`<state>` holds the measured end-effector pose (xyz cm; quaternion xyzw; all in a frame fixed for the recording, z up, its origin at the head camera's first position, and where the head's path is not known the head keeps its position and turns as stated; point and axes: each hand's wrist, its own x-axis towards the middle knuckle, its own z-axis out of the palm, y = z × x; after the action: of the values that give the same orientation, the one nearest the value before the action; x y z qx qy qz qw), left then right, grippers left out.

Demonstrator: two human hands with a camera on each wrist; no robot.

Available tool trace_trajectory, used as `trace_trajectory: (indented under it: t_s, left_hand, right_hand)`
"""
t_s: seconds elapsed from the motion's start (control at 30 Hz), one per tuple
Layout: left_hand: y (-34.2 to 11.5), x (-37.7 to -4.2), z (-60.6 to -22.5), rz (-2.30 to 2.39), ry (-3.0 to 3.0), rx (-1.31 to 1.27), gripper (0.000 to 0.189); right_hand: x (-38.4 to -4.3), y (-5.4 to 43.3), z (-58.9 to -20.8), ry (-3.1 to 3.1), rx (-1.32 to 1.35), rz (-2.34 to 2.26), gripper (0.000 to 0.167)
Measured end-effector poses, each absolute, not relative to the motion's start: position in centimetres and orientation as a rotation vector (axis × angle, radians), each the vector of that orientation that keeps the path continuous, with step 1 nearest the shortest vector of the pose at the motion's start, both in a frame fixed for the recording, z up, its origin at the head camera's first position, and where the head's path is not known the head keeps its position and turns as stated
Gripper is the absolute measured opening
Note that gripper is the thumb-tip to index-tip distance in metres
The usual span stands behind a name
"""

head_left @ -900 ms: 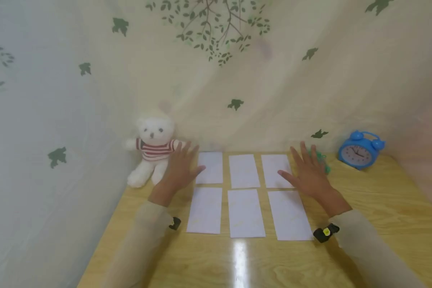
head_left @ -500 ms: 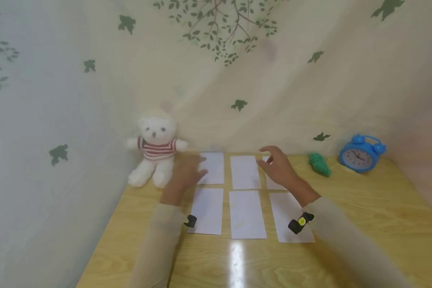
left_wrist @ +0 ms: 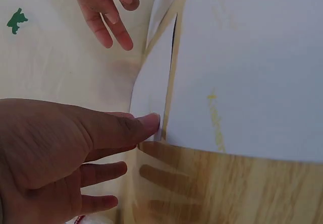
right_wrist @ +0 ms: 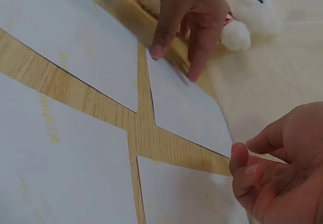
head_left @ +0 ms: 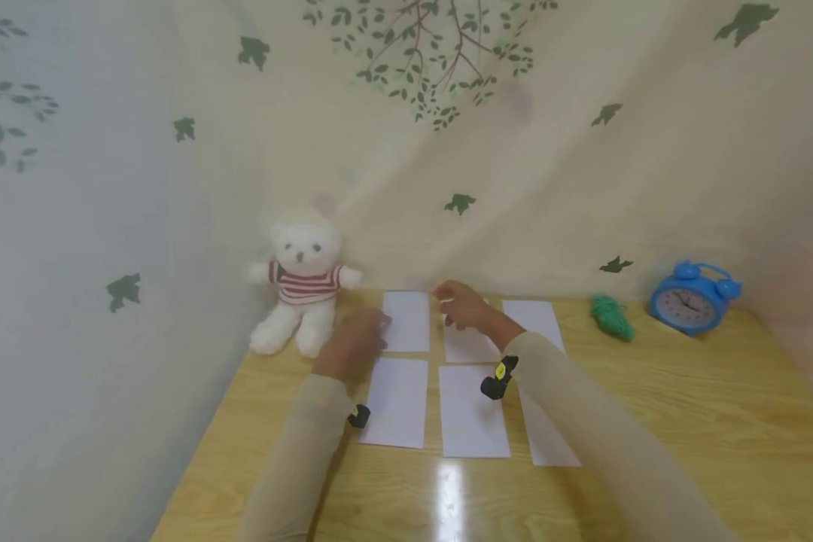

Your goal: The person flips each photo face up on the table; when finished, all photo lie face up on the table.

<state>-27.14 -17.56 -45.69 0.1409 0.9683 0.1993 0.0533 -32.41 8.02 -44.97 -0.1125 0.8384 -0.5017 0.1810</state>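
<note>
Several white paper sheets lie in two rows on the wooden table [head_left: 298,452]. My left hand [head_left: 352,342] is at the left edge of the back-left sheet [head_left: 406,322]; in the left wrist view its thumb tip [left_wrist: 151,122] meets that edge, the other fingers extended. In the right wrist view its thumb and index tips sit apart along the edge. My right hand [head_left: 470,307] hovers over the back-middle sheet [head_left: 470,348], near the right side of the back-left one. Its fingers [right_wrist: 247,176] are loosely bent, with nothing seen between them.
A white teddy bear [head_left: 305,286] in a striped shirt sits at the back left. At the back right are a bundle of green yarn [head_left: 611,318] and a blue alarm clock [head_left: 692,301]. A printed cloth [head_left: 379,181] hangs behind the table.
My right hand has swept left from beside the back-right sheet to above the back-middle one, its spread fingers now bent. My left hand has shifted slightly right to the back-left sheet's edge.
</note>
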Motion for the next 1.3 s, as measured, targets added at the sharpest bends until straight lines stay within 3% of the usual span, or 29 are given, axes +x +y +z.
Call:
trace_trajectory:
  t_s: [0.33, 0.63, 0.87, 1.3]
  left_hand:
    - [-17.7, -24.7, -46.3, 0.464, 2.950, 0.585, 0.033]
    - [-17.5, -24.5, -45.9, 0.438, 2.940, 0.594, 0.030]
    - [-17.5, -25.3, -46.0, 0.573, 2.899, 0.519, 0.033]
    - [-17.9, -25.6, -45.3, 0.614, 2.869, 0.392, 0.032]
  right_hand:
    - [-32.4, 7.4, -46.0, 2.325, -0.326, -1.375, 0.063]
    - [-33.8, 6.6, -47.0, 2.548, -0.416, -1.111, 0.076]
    - [-34.7, 5.6, -47.2, 2.701, -0.628, -0.957, 0.070]
    - [-35.2, 3.6, -46.3, 2.736, -0.464, -1.366, 0.047]
